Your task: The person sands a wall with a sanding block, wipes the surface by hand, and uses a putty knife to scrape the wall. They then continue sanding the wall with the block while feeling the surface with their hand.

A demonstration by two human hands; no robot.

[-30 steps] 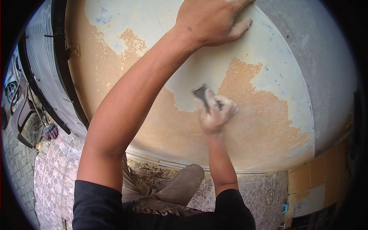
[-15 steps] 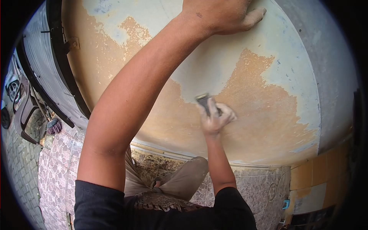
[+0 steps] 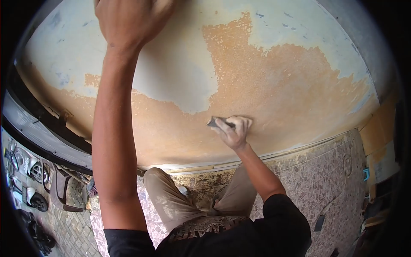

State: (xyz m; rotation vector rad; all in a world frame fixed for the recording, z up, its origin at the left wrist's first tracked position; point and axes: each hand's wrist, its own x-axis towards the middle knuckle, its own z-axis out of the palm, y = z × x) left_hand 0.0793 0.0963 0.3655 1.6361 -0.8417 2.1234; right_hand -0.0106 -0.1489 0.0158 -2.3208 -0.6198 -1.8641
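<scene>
Right hand (image 3: 233, 132) has a small dark block (image 3: 221, 122), probably a scraper, gripped at the patchy orange-and-white wall (image 3: 278, 85). Left hand (image 3: 132, 21) is up high, fingers cropped, so can't tell its grip.

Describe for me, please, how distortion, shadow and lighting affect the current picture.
Head view: fisheye distortion bows the wall along its lower edge; black vignetting swallows the corners; light looks soft and diffuse, with a faint shadow beside the left hand.

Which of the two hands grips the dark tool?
The right hand, lower on the patchy surface, has its fingers around the dark tool; the left hand, higher up, shows none.
</scene>
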